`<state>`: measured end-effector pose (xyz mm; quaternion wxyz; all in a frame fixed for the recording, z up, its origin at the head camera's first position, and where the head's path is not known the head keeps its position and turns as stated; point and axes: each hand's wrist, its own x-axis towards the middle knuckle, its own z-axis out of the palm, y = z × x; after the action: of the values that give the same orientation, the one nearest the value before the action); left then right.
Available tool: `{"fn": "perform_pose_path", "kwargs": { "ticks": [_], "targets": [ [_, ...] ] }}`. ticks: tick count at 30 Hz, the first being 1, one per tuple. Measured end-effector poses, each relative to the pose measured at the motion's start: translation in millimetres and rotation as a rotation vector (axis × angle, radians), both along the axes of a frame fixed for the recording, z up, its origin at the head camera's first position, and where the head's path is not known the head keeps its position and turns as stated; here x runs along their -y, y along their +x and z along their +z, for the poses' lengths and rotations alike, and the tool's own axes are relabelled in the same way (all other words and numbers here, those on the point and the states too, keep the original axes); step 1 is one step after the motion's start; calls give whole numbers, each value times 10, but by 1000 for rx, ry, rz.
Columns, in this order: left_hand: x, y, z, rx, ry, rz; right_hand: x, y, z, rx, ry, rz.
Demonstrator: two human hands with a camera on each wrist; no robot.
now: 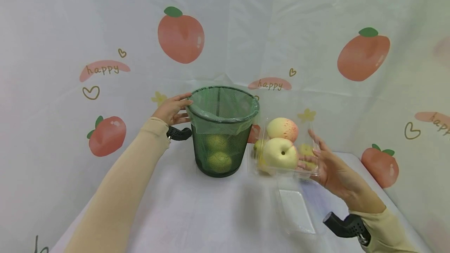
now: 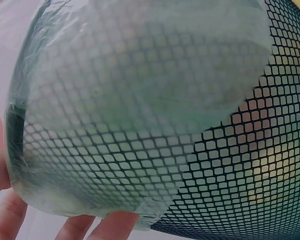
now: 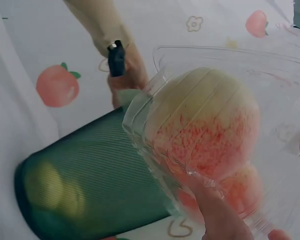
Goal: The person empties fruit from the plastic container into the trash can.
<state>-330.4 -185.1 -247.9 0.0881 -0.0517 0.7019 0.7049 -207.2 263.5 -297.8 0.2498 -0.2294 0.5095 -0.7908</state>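
My left hand (image 1: 172,110) holds the rim of a dark green mesh wastebasket (image 1: 219,151), its fingers spread against the side. A translucent green bag (image 1: 225,106) lines the basket and folds over its rim. Two yellowish round fruits (image 1: 219,162) show through the mesh near the bottom. Right of the basket, my right hand (image 1: 332,173) grips a clear plastic box (image 1: 306,171), tilted with its inside toward the head camera. Peaches (image 1: 280,153), pale with red speckles, sit in it. Smaller yellow-green fruit (image 1: 259,147) shows at its left; I cannot tell whether it lies inside.
A clear plastic tray (image 1: 297,212) lies on the white table (image 1: 197,214) below the right hand. Behind stands a white cloth backdrop (image 1: 225,42) printed with red fruit and "happy". The table's right edge runs near the right forearm.
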Motion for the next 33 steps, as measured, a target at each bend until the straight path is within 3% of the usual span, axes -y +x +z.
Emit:
{"fn": "perform_pose_path", "kwargs": {
  "ticks": [6, 14, 26, 33],
  "targets": [
    [-2, 7, 5, 2, -1, 7, 26, -121, 356, 29, -27, -38],
    [-7, 13, 11, 5, -9, 10, 159, -329, 776, 64, 111, -249],
    [-10, -1, 9, 9, -7, 24, 403, -588, 1303, 12, 330, -387],
    [-8, -13, -1, 7, 0, 25, 567, -669, 1514, -38, 410, -504]
  ]
}}
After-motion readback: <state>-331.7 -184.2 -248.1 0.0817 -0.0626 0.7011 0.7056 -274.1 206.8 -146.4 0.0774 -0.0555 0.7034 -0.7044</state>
